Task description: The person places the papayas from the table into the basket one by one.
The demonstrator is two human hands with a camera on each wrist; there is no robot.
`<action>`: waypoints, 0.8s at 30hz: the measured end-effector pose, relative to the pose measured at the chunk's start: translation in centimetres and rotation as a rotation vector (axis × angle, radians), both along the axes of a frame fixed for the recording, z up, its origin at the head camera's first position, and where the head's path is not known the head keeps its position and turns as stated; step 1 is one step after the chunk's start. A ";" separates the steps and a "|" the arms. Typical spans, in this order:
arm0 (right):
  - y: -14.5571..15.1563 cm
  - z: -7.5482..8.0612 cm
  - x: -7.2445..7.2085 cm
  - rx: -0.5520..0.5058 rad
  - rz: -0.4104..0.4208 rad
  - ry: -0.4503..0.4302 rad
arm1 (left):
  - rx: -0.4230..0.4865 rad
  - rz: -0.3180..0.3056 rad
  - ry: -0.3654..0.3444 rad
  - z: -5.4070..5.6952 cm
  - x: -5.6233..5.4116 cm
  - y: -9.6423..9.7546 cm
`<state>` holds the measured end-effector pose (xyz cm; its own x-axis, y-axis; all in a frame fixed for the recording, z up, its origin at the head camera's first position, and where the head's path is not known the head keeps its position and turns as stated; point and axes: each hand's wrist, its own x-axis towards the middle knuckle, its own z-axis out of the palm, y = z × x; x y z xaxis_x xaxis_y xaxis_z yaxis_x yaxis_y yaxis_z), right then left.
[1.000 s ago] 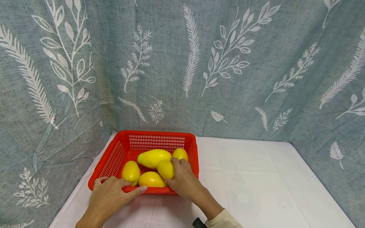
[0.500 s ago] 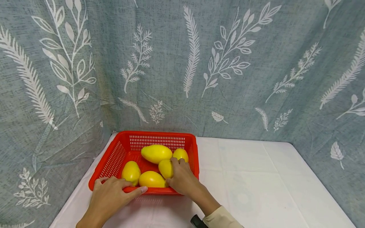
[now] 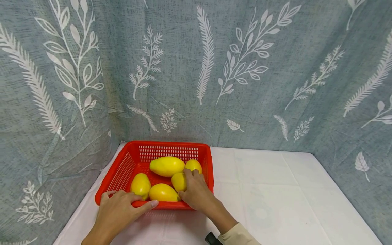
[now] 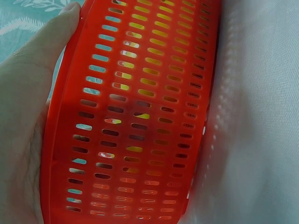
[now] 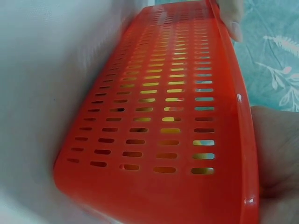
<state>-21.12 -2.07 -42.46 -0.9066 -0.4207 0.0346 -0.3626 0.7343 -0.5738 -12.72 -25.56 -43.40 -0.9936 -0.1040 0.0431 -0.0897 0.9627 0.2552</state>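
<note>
A red plastic basket (image 3: 171, 144) with slotted walls holds several smooth yellow fruits that look like mangoes. My left hand (image 3: 117, 211) grips the basket's near rim at the left, its thumb stretched along the rim. Inside the basket, at the right, my right hand (image 3: 199, 192) holds a yellow mango (image 3: 178, 181), partly covered by the fingers. A large long mango (image 3: 166, 166) lies behind it, and another mango (image 3: 193, 165) sits in the far right. Two more, a left mango (image 3: 141, 186) and a front mango (image 3: 163, 193), lie near the front wall. Both wrist views show mostly the basket's outer wall (image 4: 154, 107).
The basket stands on a table with a white cloth (image 3: 275, 190), which stretches away to the right. A grey-green curtain (image 3: 183, 68) with white leaf prints closes off the back and both sides. A small black object (image 3: 212, 239) shows beside the right sleeve.
The large long mango has shifted slightly toward the back of the basket. The mango in my right hand has moved a little to the right. My left hand has stayed on the rim.
</note>
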 end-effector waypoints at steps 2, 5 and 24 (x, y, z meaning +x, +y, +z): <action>0.1 0.1 0.1 -0.006 0.002 0.004 | 0.001 0.000 -0.003 0.0 0.0 0.0; 0.4 0.2 0.4 -0.022 0.009 0.016 | 0.001 0.002 -0.013 0.0 -0.1 0.0; 7.4 1.4 1.4 -0.416 0.008 -0.055 | 0.022 0.001 -0.003 0.3 0.1 -0.1</action>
<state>-19.68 5.37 -41.07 -0.9084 -0.3882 0.1553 -0.3284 0.4327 -0.8396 -12.67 -25.69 -43.14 -0.9937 -0.1055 0.0375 -0.0912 0.9568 0.2759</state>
